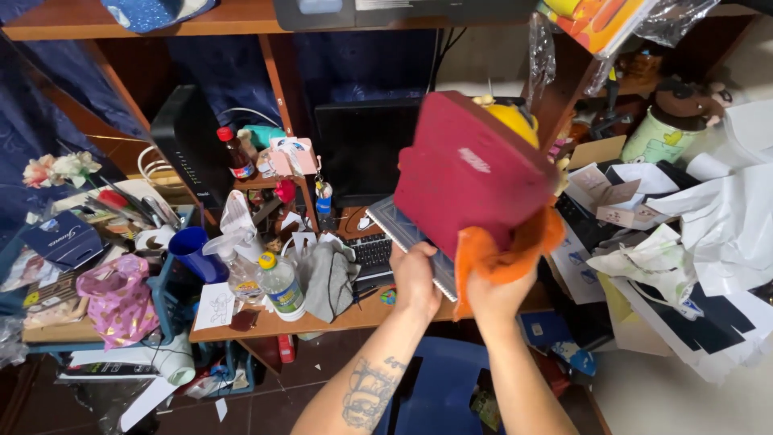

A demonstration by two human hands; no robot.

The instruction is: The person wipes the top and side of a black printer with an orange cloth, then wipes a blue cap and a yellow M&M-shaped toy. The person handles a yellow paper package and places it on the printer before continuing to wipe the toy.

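Dark-red notebook [467, 173] sits tilted in the air above the cluttered surface [322, 322], its lower edge grasped by the left hand [415, 278]. The right hand [493, 294] has its grip clenched on an orange cloth [503, 250] pressed against the notebook's lower corner. A keyboard [372, 251] and a plastic bottle [282, 286] lie just beneath on the left.

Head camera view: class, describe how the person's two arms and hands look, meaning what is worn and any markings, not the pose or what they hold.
Both forearms are bare, with no sleeves in view. The left hand and right hand wear no gloves, and no rings or watch are visible. The left forearm carries a dark-ink tattoo of a figure, with a smaller mark nearer the wrist. The right forearm shows no markings.
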